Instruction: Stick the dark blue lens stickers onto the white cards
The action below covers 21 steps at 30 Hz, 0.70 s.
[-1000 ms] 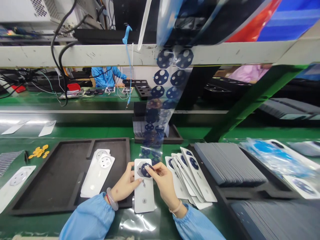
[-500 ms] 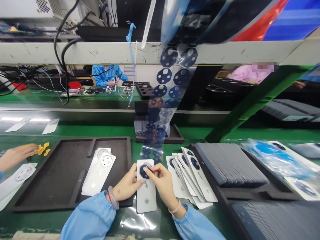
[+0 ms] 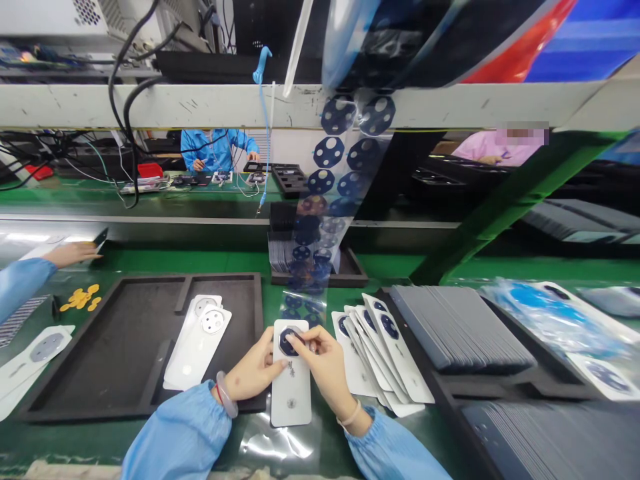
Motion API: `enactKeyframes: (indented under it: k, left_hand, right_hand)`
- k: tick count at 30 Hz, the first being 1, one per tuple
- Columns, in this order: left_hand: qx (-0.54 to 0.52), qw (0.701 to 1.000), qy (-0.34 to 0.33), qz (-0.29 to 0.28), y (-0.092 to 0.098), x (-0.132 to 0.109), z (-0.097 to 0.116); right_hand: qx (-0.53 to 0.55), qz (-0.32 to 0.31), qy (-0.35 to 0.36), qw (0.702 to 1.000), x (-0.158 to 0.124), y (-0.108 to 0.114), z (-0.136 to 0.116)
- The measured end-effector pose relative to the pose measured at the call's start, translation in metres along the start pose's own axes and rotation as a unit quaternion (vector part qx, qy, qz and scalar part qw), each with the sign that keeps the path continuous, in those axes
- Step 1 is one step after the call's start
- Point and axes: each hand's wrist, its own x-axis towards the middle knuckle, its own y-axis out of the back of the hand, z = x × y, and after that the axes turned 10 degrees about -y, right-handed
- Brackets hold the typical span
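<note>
A white phone back cover (image 3: 291, 393) lies upright in front of me, with a dark round camera film (image 3: 286, 341) at its top. My left hand (image 3: 255, 367) grips the cover's left edge, thumb on its face. My right hand (image 3: 320, 353) is closed at the camera film, its thumb pressing on it; the fingertips behind are partly hidden. To the right, several white covers with dark films (image 3: 385, 353) lie fanned out. On the left, white covers without dark film (image 3: 197, 343) rest in a black tray (image 3: 115, 347). A clear strip of dark films (image 3: 327, 153) hangs beyond my hands.
Grey panels (image 3: 460, 327) stand packed in a black tray at right, near bagged parts (image 3: 560, 320). Yellow discs (image 3: 81, 297) lie at left, below a co-worker's hand (image 3: 75, 254). A green post (image 3: 510, 207) slants at right; a shelf beam (image 3: 200, 107) crosses above.
The co-worker's hand at left has moved from the yellow discs up to a cover near the rail. My hands stay almost still; my cover's lower end has shifted slightly left.
</note>
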Motion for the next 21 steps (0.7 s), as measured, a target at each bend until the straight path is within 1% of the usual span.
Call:
enactKeyframes:
  k: [8, 16, 21]
  left_hand:
    - [-0.007, 1.0, -0.005, 0.001, -0.0003, -0.0003, 0.0002]
    - [-0.006, 1.0, -0.002, -0.007, 0.0001, 0.0018, 0.0048]
    - [-0.011, 1.0, 0.0, -0.005, -0.0004, 0.0012, 0.0032]
  right_hand:
    - [-0.01, -0.006, 0.003, 1.0, 0.0005, 0.0002, -0.0024]
    - [-0.009, -0.008, -0.007, 1.0, 0.0002, 0.0005, -0.0027]
    - [0.003, -0.009, -0.017, 1.0, 0.0001, 0.0001, -0.0007]
